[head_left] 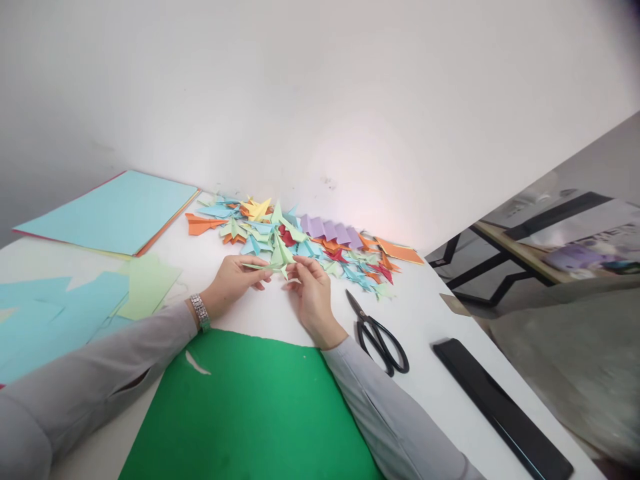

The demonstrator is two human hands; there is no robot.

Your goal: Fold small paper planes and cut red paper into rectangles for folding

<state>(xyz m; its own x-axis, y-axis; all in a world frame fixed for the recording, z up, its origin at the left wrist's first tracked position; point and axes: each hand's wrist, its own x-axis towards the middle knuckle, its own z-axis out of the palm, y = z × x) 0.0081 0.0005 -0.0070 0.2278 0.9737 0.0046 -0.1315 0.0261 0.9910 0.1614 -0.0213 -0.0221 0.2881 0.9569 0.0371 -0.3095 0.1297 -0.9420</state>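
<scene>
Left hand (pixel 233 283) and right hand (pixel 314 297) pinch a folded pale green paper (pixel 275 267)

At the centre of the frame, a person's two hands face each other, slightly apart, over a white bench (pixel 273 313). Thumb and fingers of each are closed on the paper, one hand at either end. The paper is small and creased, with pointed, wing-like parts; its upper outline is hard to tell from the similar pieces behind. Just beyond, a heap of colourful folded papers (pixel 307 248) spreads across the middle. A green sheet (pixel 250 413) lies at bottom centre, under the forearms. Black-handled scissors (pixel 385 343) lie right of centre, beside the right wrist.
</scene>
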